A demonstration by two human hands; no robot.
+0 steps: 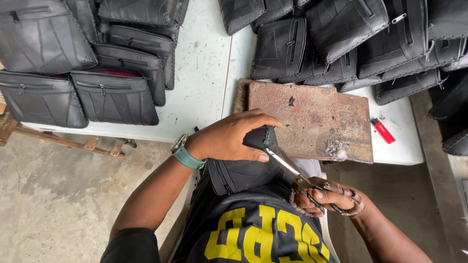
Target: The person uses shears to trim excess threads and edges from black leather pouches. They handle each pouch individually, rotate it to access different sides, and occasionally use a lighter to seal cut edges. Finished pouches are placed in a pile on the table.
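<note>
My left hand [229,137] grips the top edge of a black stitched leather bag [243,170] that rests against my lap at the table's front edge. A teal-strapped watch sits on that wrist. My right hand [324,198] holds a pair of scissors [292,168] by wrapped handles. The blades point up and left, and their tips meet the bag's edge just under my left thumb.
A worn reddish-brown board [312,114] lies on the white table [202,63]. Piles of black bags [97,73] fill the back left, and more black bags [351,39] the back right. A red lighter [383,130] lies right of the board. Concrete floor [53,195] lies lower left.
</note>
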